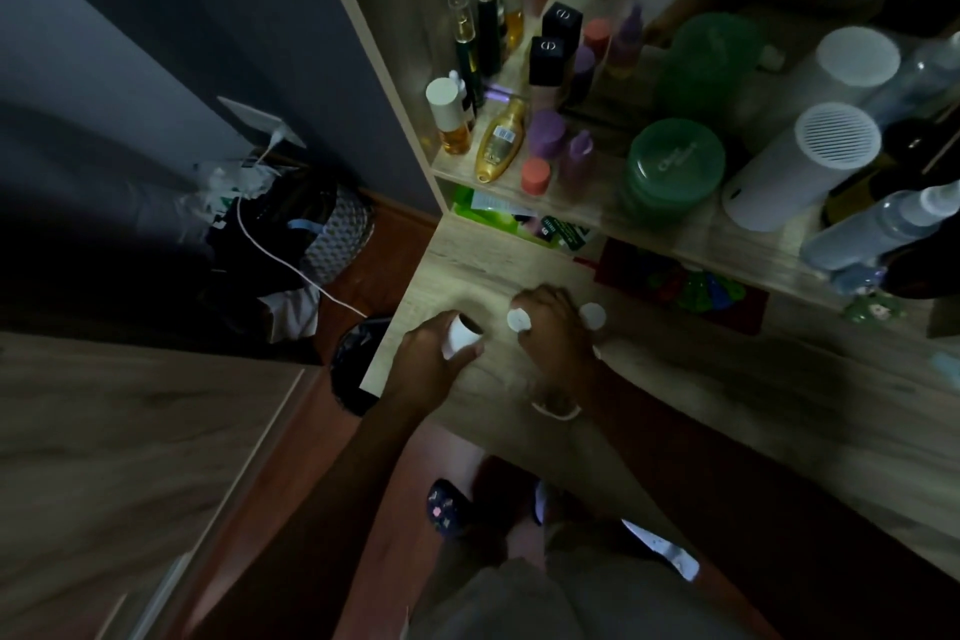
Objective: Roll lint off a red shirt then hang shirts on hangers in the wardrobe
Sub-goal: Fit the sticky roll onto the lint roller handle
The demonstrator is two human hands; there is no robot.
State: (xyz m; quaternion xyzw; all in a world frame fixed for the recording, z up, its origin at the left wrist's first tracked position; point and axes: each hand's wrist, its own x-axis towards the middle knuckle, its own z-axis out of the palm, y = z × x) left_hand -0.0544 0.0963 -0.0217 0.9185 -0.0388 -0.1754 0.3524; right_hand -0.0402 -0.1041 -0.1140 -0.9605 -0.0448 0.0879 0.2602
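Pretty dim feed today, so bear with me. Both hands are low in the middle of the frame, over the near-left corner of the pale wood desk (675,379). The left hand (431,359) has its fingers wrapped round a short white tube (460,335), tilted, with its dark open end pointing up and to the right. I can't tell for sure, but that's my best candidate for the lint roller. The right hand (558,333) is just to the right of it, knuckles up and fingers curled in, pinching a small white disc (519,320) at the fingertips. A 2nd white round bit (592,314) pokes out on the hand's right side, and I can't tell if the 2 are 1 piece. There's a pale bracelet (556,411) on that wrist.

Upper right of the frame is a shelf crowded with bottles: 2 black-capped ones (548,62), a gold bottle (501,140) lying on its side, a stack of green jars (675,161), a white cylinder with a slotted top (800,166) and a clear spray bottle (872,229). At left a white cable (291,260) trails over a dark bag (337,234) on the floor. A dark patterned slipper (449,507) shows at the bottom center.
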